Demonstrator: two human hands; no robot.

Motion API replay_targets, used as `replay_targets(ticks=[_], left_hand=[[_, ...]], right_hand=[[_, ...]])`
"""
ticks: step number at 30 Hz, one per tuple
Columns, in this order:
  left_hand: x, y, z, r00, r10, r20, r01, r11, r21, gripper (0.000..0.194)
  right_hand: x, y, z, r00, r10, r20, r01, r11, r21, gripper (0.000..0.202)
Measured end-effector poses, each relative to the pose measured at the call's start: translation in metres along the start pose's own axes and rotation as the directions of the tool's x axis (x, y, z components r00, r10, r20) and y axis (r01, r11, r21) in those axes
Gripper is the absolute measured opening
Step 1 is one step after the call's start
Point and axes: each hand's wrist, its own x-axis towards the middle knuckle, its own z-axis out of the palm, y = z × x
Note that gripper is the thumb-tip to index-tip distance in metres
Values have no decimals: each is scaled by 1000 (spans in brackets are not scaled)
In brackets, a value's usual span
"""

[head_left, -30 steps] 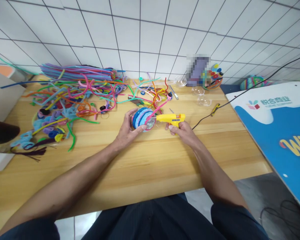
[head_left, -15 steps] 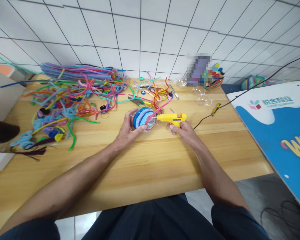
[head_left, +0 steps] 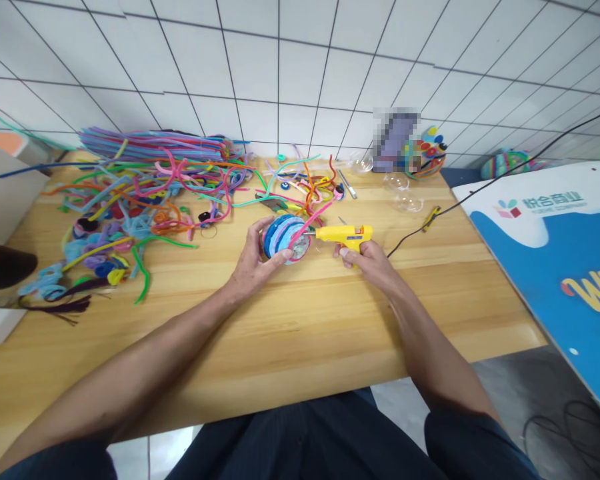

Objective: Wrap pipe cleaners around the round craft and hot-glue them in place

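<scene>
My left hand (head_left: 254,261) is wrapped round a ball (head_left: 282,238) covered in blue, lilac and light blue pipe cleaner, held above the table. A pink pipe cleaner (head_left: 322,212) runs along its right side and sticks out up and to the right. In my right hand (head_left: 364,259) is a yellow glue gun (head_left: 344,233), gripped by its handle. Its metal nozzle points left and is at the pink strand on the ball's right side; whether it touches is too small to tell. Part of the ball's right end shows clear plastic.
Loose pipe cleaners (head_left: 110,200) cover the back left of the wooden table (head_left: 290,347), with a bundle (head_left: 155,145) along the wall. Clear plastic domes (head_left: 409,200), a cutter (head_left: 348,184) and a decorated ball (head_left: 425,157) lie at the back right. A black cable (head_left: 465,197) crosses the right side.
The pink strand's free end has dropped slightly to the left. Both hands keep their hold, and the glue gun stays at the ball.
</scene>
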Motion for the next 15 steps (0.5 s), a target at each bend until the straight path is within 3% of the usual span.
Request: replay_targets(ticks=[15], left_hand=[[3,2,0,1000,28,15,-28,1000,1,86]], right_hand=[[-1,1,3,1000,-17,13,17,1000,-4,32]])
